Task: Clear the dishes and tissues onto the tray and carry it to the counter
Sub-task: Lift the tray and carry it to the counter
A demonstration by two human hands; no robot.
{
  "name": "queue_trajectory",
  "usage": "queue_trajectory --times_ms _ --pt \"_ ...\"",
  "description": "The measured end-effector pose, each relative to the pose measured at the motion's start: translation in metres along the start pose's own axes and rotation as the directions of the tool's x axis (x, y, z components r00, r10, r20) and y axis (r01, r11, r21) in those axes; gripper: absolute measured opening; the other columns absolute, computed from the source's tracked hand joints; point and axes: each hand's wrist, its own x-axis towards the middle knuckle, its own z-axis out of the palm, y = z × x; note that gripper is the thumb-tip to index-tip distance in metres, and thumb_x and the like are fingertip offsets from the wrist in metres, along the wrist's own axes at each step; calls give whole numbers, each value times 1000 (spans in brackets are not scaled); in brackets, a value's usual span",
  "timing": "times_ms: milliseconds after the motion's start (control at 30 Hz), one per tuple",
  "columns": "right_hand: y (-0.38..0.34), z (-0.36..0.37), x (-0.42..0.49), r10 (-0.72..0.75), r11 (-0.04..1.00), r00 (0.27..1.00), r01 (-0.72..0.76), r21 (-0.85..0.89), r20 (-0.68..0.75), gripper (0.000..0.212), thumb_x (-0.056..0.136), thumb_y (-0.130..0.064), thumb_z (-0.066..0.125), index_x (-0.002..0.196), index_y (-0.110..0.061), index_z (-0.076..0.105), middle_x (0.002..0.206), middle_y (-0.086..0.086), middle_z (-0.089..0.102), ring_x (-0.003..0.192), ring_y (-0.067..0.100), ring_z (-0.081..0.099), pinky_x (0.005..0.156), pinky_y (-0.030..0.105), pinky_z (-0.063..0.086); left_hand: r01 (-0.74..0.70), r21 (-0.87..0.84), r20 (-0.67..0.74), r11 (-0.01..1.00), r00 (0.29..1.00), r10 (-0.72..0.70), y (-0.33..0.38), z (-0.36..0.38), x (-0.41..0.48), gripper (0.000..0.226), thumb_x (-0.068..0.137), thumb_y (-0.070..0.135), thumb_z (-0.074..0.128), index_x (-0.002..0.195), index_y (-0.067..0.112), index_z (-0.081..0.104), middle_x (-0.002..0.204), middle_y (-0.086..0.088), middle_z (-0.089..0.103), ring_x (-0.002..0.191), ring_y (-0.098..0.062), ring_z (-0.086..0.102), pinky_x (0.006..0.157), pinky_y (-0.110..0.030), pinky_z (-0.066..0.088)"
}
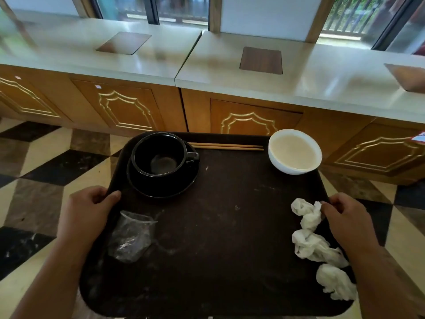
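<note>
A dark brown tray (220, 226) is held in the air above the tiled floor. My left hand (87, 215) grips its left rim and my right hand (347, 219) grips its right rim. On the tray's far left a black cup (158, 155) stands on a black saucer (161, 187). Wooden chopsticks (226, 146) lie along the far edge. A white bowl (294, 151) sits at the far right corner. Three crumpled white tissues (315, 245) lie along the right side. A clear plastic wrapper (131, 238) lies near my left hand.
A pale counter (322, 72) on wooden cabinets (124, 107) runs across just ahead, with brown square inlays (261, 60) in its top. Windows stand behind it. The floor (46, 157) has checkered tiles.
</note>
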Motion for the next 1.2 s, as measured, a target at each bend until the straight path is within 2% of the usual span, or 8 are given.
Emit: queue_trajectory --times_ms 167,333,433,533,633,733,1100,1200 --pt "-20 12 82 -28 998 1000 28 52 -3 8 95 -18 62 89 -14 62 79 7 63 72 21 60 58 30 41 28 48 -61 998 998 -25 32 31 69 15 84 51 68 82 37 71 75 10 73 72 -13 71 62 -38 56" --pt "-45 16 170 -40 998 999 41 54 -30 11 94 -16 63 83 -14 62 74 7 63 67 19 58 57 31 41 66 77 -153 995 987 -54 45 66 154 55 62 91 53 96 51 69 78 29 71 69 -5 72 62 -41 62" --pt "-57 18 217 -54 998 998 55 38 -40 8 94 -15 63 87 -11 63 79 9 63 70 20 58 61 33 41 87 85 -173 993 982 -71 66 82 190 61 57 97 47 96 54 67 77 26 71 69 -7 72 63 -41 63" --pt "-67 16 255 -71 997 997 71 23 -31 7 94 -16 63 92 -9 64 78 6 62 68 19 57 59 30 40 103 85 -125 991 988 -92 116 92 205 44 69 82 57 93 46 68 81 15 73 72 -14 73 68 -45 62" --pt "-74 17 285 -58 998 998 59 30 -22 6 95 -18 62 93 -13 63 76 3 62 66 18 58 55 28 38 80 61 -81 995 994 -75 155 103 225 16 87 48 67 87 33 70 85 4 72 78 -21 71 76 -49 59" --pt "-80 21 311 -32 999 999 33 36 -21 7 95 -20 62 90 -15 63 75 3 62 65 17 58 53 27 36 41 25 -57 999 998 -39 176 115 251 13 91 31 69 91 18 73 86 -6 72 82 -27 69 82 -49 56" --pt "-113 58 412 18 999 998 -17 31 -57 7 95 -16 62 90 -12 63 75 4 63 66 16 58 54 25 36 -7 -44 9 999 1000 7 204 158 388 10 90 30 70 85 22 74 81 -2 75 79 -24 70 81 -47 56" --pt "-134 76 448 18 1000 996 -16 22 -91 7 94 -17 63 89 -12 63 75 2 62 67 15 57 55 24 36 -72 -59 -4 996 997 72 208 174 446 12 90 26 71 79 23 74 75 0 74 74 -21 69 69 -34 53"
